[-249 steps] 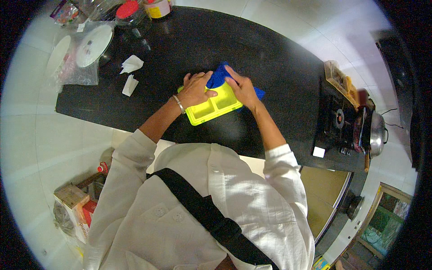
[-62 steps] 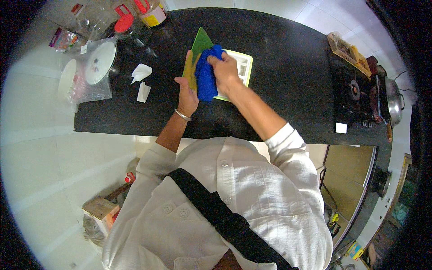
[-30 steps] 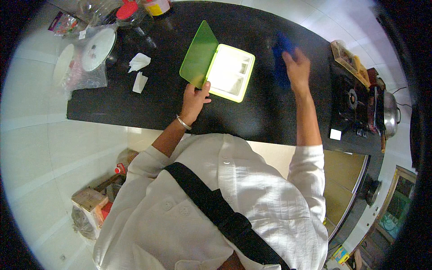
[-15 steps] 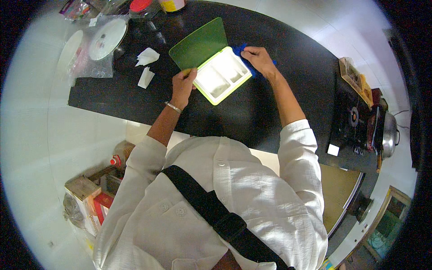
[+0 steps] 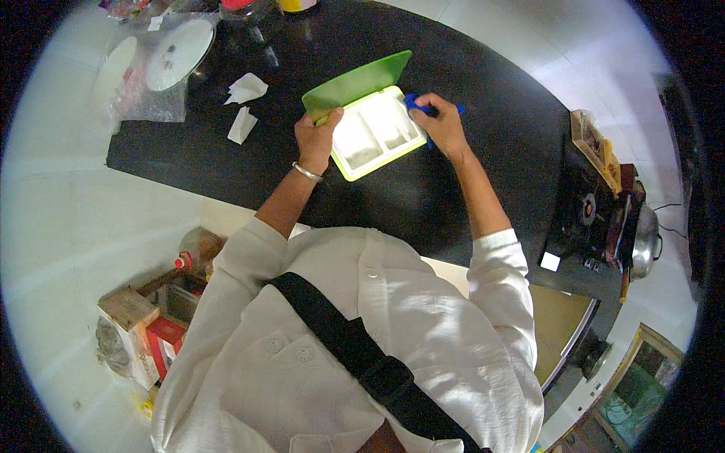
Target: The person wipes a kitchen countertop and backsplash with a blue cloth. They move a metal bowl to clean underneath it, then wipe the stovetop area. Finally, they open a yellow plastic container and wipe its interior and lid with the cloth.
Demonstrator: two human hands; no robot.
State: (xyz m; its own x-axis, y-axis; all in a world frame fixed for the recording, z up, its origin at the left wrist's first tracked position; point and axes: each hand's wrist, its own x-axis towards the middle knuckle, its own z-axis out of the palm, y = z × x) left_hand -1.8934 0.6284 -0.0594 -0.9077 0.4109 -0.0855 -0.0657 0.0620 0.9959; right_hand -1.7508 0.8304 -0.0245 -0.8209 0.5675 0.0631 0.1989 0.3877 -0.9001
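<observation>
R grip (image 5: 442,128) w/ blue cloth (image 5: 412,101), cloth pt. hidden

blue cloth (image 5: 411,100) pt. hid. by R hand (image 5: 442,127), 1 o'clock, L hand (image 5: 315,141) fingers pt. hid., 11 o'clock, red-lid jar (image 5: 237,4) cut by top edge, 11 o'clock

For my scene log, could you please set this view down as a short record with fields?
Left hand: the hand grips the left end of a yellow-green rectangular plastic box
Right hand: the hand holds a bunched blue cloth at the box's right end
Lid: flat green plastic panel, open, raised along the box's far side
Surface: black countertop
Left of box: two white paper scraps
Far right: black gas stove
</observation>
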